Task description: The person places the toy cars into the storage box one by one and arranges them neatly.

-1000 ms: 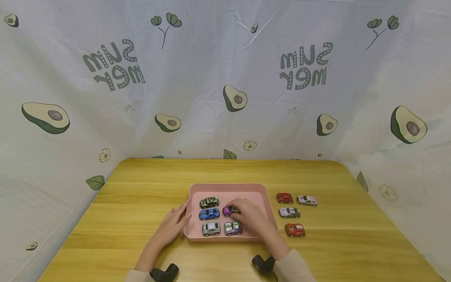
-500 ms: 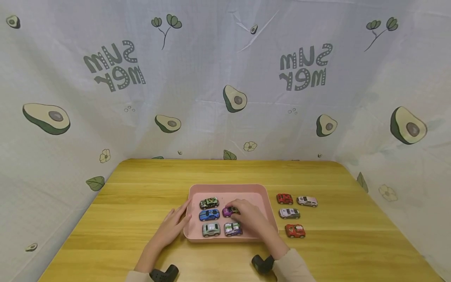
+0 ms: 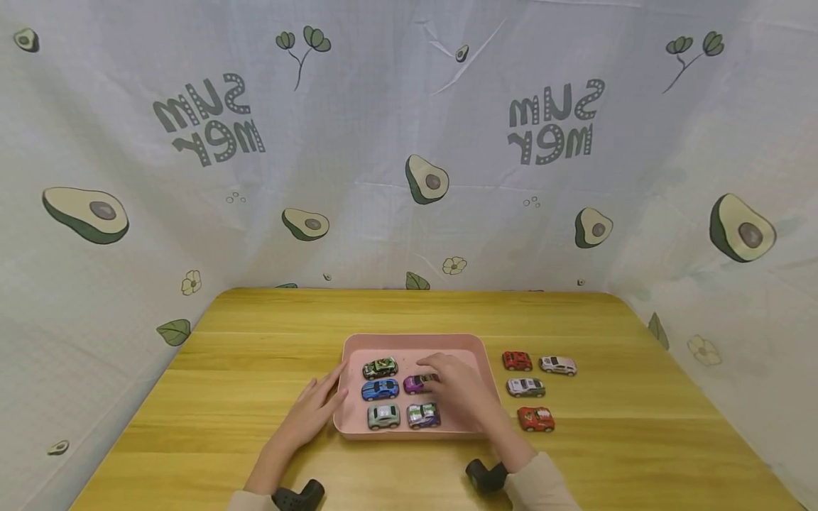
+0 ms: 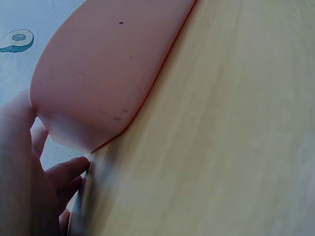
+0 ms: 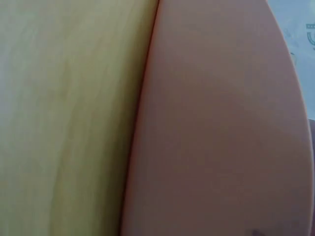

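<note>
A pink tray (image 3: 447, 341) lies on the wooden table, with toy cars lined up inside. My left hand (image 3: 307, 411) rests at its left side, fingers spread at the rim; the left wrist view shows the fingers (image 4: 69, 172) by the tray's outer wall. Over the tray's middle, my right hand (image 3: 460, 387) hovers around the purple toy car (image 3: 415, 384), fingers loosened and partly covering it. Just in front of that car is a white, green and purple one (image 3: 423, 415). The left column holds a green-black car (image 3: 380, 367), a blue car (image 3: 380, 389) and a pale grey-green car (image 3: 383, 416).
Right of the tray, on the table (image 3: 192, 411), stand two red toy cars, one at the back (image 3: 517, 360) and one at the front (image 3: 536, 419). A white car (image 3: 558, 365) and a white-grey car (image 3: 526, 387) stand near them. A patterned cloth (image 3: 383, 128) hangs behind.
My right hand's fingers have loosened and spread away from the purple car, and its wrist has shifted slightly right. My left hand stays at the tray's left rim.
</note>
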### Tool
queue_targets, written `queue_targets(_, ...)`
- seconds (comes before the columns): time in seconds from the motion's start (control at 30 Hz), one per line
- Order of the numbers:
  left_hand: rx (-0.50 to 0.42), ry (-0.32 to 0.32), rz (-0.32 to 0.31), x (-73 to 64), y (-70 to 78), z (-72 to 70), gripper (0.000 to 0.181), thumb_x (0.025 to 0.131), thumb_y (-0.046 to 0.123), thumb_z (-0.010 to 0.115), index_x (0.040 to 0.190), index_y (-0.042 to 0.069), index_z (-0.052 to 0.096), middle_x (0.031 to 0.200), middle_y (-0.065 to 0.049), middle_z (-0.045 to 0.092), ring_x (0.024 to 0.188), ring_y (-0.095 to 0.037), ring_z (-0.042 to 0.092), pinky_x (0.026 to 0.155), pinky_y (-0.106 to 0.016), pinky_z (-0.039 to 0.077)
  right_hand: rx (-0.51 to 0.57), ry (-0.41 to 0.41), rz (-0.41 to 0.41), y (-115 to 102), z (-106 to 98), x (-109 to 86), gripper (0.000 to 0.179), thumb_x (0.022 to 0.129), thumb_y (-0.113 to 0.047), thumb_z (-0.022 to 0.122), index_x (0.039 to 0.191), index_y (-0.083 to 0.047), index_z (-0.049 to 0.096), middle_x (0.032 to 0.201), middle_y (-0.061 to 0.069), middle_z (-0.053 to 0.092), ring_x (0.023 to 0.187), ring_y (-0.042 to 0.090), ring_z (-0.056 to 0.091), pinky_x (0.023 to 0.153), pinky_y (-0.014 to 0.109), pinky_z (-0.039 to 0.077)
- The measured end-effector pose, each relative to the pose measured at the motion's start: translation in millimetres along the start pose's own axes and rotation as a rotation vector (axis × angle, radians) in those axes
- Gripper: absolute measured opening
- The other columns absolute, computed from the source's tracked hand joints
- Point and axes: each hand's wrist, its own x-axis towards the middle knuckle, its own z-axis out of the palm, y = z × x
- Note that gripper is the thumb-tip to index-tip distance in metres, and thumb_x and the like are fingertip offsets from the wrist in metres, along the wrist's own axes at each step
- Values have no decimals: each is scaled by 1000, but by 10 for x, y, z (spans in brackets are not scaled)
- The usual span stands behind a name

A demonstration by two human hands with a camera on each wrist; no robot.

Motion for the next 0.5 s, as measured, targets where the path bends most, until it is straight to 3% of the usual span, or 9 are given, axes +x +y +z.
queue_targets(0.2, 8, 0, 2, 4, -1, -1, 53, 94, 41, 44, 143, 29, 29, 145, -7, 37, 134, -28, 34, 115, -48, 11, -70, 106, -43, 81, -104, -25, 33, 79, -19, 69, 111, -13, 63, 111, 3, 65, 108, 23, 58, 95, 40, 47)
queue_targets(0.4, 5, -3, 5, 6, 4, -6, 53, 94, 40, 44, 143, 29, 29, 145, -7, 37, 134, -27, 33, 115, -48, 10, -29, 92, 9, 152, -235, -61, 40, 80, -18, 68, 119, -13, 59, 120, 5, 61, 115, 25, 54, 97, 42, 45)
queue_targets(0.5, 1, -2, 11, 9, 3, -5, 53, 94, 40, 44, 143, 29, 29, 145, -7, 37, 134, -27, 33, 115, -48, 10, -56, 120, -13, 214, -292, -87, 41, 80, -19, 69, 119, -14, 59, 119, 6, 61, 113, 25, 55, 95, 43, 47)
